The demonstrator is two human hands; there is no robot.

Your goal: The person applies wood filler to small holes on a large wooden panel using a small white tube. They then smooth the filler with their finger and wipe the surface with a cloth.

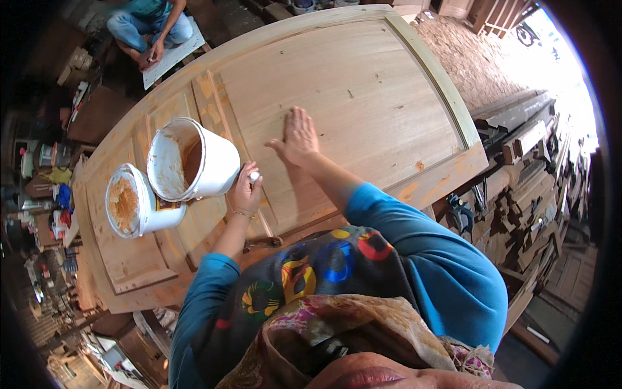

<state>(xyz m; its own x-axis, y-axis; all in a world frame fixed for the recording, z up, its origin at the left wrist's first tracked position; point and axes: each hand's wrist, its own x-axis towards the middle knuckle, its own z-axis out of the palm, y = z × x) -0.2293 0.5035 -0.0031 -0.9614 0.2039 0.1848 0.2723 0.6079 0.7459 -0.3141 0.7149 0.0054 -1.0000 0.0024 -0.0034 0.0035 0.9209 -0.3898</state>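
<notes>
My right hand (pixel 296 135) lies flat on the pale wooden panel door (pixel 369 84), fingers straight and thumb out. My left hand (pixel 245 189), left of it, grips a small white object (pixel 255 176), perhaps a handle, beside a large white bucket (pixel 219 162) smeared inside with brown-orange paste. A shorter white tub (pixel 162 219) of orange filler stands just left of that bucket, also on the door. Orange filler patches mark the door's frame and mouldings.
A crouching person (pixel 152 29) works on a light board (pixel 173 67) at top left. Stacked timber (pixel 518 188) runs along the right, shavings cover the ground (pixel 453 52) behind, and cluttered tools and containers (pixel 55 194) line the left.
</notes>
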